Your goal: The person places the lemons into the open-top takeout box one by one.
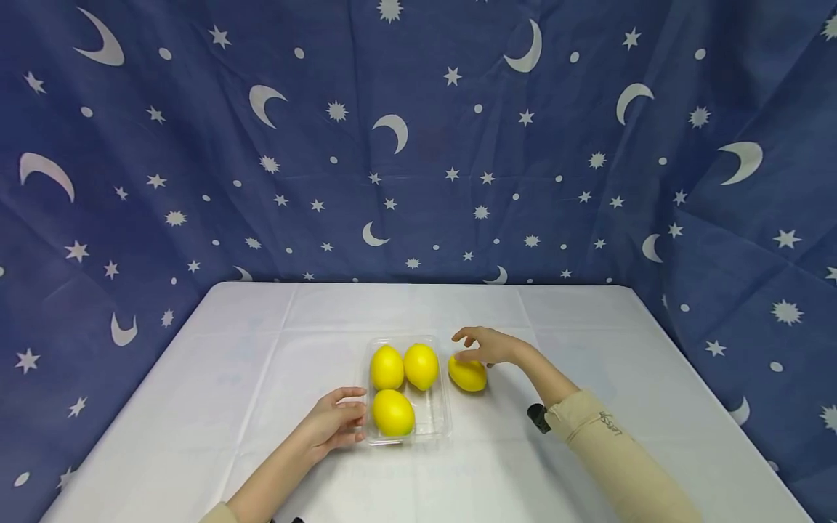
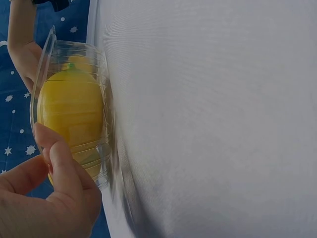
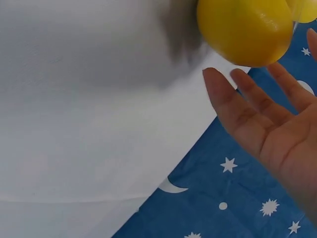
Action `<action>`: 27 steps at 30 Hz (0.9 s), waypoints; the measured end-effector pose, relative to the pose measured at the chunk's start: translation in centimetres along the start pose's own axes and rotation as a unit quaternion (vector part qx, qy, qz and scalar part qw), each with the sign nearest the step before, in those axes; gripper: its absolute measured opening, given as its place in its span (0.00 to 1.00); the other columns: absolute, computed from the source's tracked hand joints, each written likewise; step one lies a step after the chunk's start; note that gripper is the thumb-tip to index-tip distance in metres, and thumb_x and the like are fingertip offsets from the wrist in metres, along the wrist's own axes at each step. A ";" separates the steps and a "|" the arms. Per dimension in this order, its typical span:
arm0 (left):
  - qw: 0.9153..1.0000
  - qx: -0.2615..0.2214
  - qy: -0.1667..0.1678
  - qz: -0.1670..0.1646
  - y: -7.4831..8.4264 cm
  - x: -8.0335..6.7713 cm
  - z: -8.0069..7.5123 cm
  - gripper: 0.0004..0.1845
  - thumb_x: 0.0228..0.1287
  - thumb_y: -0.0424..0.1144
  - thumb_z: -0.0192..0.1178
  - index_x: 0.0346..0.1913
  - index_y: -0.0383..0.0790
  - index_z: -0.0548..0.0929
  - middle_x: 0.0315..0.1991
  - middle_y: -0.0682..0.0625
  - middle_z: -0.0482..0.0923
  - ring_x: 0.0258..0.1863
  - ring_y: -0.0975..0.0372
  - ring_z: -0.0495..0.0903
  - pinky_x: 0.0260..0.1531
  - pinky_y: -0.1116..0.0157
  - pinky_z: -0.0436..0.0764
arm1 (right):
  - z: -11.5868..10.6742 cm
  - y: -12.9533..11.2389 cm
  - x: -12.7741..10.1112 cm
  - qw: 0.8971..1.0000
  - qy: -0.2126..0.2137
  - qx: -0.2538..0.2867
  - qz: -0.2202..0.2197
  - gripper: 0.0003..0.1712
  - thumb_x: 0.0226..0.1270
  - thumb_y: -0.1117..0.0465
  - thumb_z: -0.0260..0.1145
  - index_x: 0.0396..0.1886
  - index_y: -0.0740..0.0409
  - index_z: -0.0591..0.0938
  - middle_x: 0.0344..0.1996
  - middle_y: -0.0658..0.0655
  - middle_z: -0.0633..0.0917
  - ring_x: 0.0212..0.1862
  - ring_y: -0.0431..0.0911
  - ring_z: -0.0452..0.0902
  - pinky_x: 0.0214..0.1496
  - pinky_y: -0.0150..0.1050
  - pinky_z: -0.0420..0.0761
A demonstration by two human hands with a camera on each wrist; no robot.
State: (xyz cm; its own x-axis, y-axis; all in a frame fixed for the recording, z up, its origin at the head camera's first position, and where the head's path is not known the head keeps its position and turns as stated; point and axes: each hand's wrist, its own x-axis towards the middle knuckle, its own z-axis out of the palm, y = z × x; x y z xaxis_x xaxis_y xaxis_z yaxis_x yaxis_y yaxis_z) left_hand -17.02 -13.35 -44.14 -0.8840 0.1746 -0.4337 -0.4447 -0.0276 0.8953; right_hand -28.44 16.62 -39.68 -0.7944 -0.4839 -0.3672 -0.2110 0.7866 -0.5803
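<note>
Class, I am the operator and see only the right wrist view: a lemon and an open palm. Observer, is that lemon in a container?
Observer: No, that lemon lies on the table beside a clear tray, under the right hand.
Operator: Anything in the tray?
Observer: Three lemons lie in it.
Operator: Where is the other hand?
Observer: The left hand grips the tray's near left edge.

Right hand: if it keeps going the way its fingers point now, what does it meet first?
Most likely the loose lemon beside the clear tray: the right hand is open just above it, fingers spread. Contact can't be confirmed.
</note>
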 end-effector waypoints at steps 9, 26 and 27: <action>1.000 -0.009 -0.011 0.000 0.2 0.3 0.3 0.24 0.63 0.30 0.56 0.61 0.31 0.63 0.31 0.53 0.73 0.29 0.66 0.75 0.28 0.70 0.83 | -0.1 0.0 0.3 0.998 -0.021 -0.007 0.066 0.29 0.63 0.50 0.64 0.60 0.57 0.72 0.50 0.63 0.76 0.42 0.48 0.76 0.35 0.40 0.85; 1.000 -0.004 0.002 -0.002 0.0 -0.1 -0.1 0.24 0.63 0.30 0.56 0.61 0.32 0.63 0.32 0.51 0.73 0.29 0.64 0.74 0.29 0.70 0.83 | 1.3 0.0 0.5 0.996 0.009 0.015 0.082 0.24 0.58 0.52 0.69 0.50 0.57 0.74 0.39 0.59 0.77 0.32 0.46 0.76 0.30 0.37 0.84; 1.000 -0.004 0.000 -0.002 0.0 -0.1 -0.1 0.24 0.63 0.30 0.56 0.61 0.32 0.63 0.32 0.51 0.73 0.29 0.65 0.74 0.29 0.70 0.83 | 1.4 0.1 0.5 0.997 0.009 0.017 0.081 0.24 0.59 0.52 0.68 0.50 0.58 0.74 0.39 0.59 0.77 0.31 0.46 0.76 0.30 0.37 0.84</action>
State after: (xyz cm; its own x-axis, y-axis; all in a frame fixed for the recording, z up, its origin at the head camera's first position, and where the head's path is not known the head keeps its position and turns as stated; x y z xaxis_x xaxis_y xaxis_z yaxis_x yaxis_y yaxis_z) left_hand -16.92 -13.48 -44.09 -0.8821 0.1749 -0.4375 -0.4496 -0.0346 0.8926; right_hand -28.07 15.92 -40.91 -0.8270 -0.3448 -0.4440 -0.0610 0.8402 -0.5388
